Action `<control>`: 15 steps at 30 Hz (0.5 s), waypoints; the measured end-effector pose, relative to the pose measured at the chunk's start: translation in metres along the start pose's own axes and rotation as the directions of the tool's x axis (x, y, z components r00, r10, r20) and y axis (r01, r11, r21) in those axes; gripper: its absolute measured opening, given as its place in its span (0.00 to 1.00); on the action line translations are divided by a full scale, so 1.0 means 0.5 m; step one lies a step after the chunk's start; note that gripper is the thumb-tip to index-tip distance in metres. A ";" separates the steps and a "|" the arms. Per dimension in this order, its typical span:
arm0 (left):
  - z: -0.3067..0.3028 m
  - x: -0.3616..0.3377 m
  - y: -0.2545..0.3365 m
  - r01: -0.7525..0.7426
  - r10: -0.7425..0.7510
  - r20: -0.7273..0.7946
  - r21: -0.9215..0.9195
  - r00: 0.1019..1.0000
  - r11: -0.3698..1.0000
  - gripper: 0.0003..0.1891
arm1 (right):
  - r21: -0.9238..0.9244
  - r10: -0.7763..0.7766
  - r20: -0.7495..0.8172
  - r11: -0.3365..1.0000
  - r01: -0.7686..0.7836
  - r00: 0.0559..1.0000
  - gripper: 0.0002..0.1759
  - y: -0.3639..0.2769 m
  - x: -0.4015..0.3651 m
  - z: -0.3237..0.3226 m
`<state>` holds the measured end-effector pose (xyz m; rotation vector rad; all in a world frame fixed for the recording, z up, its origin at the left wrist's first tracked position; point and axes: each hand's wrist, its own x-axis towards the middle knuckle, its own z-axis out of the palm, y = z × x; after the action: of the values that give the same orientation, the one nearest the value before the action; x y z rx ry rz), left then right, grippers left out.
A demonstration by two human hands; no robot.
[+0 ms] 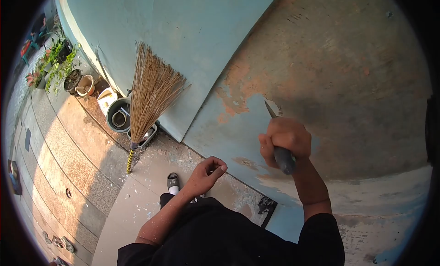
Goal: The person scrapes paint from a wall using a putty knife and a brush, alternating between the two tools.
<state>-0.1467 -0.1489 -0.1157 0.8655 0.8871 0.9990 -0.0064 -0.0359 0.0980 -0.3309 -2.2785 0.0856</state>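
Observation:
My right hand (288, 140) is wrapped round the dark handle (284, 161) of a tool. Its narrow, pointed metal blade (270, 109) sticks out above the fist, close to the wall (256, 128); whether the tip touches is hard to tell. Around the blade, light blue paint breaks off to bare brown-orange plaster (238, 89). My left hand (205, 175) hangs in front of my body, fingers loosely curled and thumb against them. Nothing shows in it, and it is apart from the wall.
A stick broom (153, 89) leans bristles up against a blue wall panel (192, 37). Beside it stand a dark green bucket (112, 116) and a white container (106, 98). Potted plants (57, 53) line the wall further off. Paint flakes lie on the floor (151, 183) by my sandal (173, 179).

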 end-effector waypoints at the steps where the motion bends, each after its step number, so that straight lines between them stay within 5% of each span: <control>1: -0.003 0.005 0.001 -0.013 0.013 -0.007 0.005 1.000 1.000 0.13 | 0.078 -0.024 0.011 0.997 0.023 1.000 0.17 -0.017 0.007 -0.014; 2: -0.004 0.010 0.006 -0.018 0.018 -0.011 0.002 1.000 1.000 0.13 | 0.158 -0.044 0.022 0.987 0.040 0.999 0.17 -0.025 0.011 -0.020; 6: -0.003 0.006 0.007 -0.028 0.028 -0.034 -0.008 0.999 1.000 0.13 | -0.025 -0.037 0.023 0.999 0.038 0.999 0.16 0.031 0.004 0.014; 10: -0.010 0.008 0.011 -0.057 0.057 -0.013 0.001 0.998 0.998 0.13 | 0.087 -0.033 -0.021 0.996 0.035 0.999 0.16 -0.007 0.003 0.005; 11: -0.010 0.001 0.006 -0.050 0.050 -0.012 -0.015 0.999 0.999 0.13 | -0.112 -0.048 -0.041 0.993 0.043 0.998 0.17 0.022 0.005 0.013; 12: -0.009 -0.011 0.001 -0.035 0.035 -0.004 -0.011 0.999 0.999 0.13 | -0.114 -0.031 -0.045 0.993 0.025 0.998 0.17 0.020 -0.012 0.019; 14: -0.015 -0.005 0.006 -0.046 0.046 -0.002 0.025 0.999 0.999 0.12 | -0.113 0.063 0.078 0.992 -0.054 0.995 0.17 0.034 -0.015 0.035; 15: -0.021 0.008 0.013 -0.063 0.063 -0.021 0.020 0.998 0.998 0.12 | -0.059 -0.011 0.068 0.998 0.015 0.998 0.17 0.003 -0.007 0.035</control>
<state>-0.1572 -0.1411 -0.1149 0.9051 0.8933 1.0575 -0.0169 -0.0346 0.0834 -0.3486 -2.3532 0.0228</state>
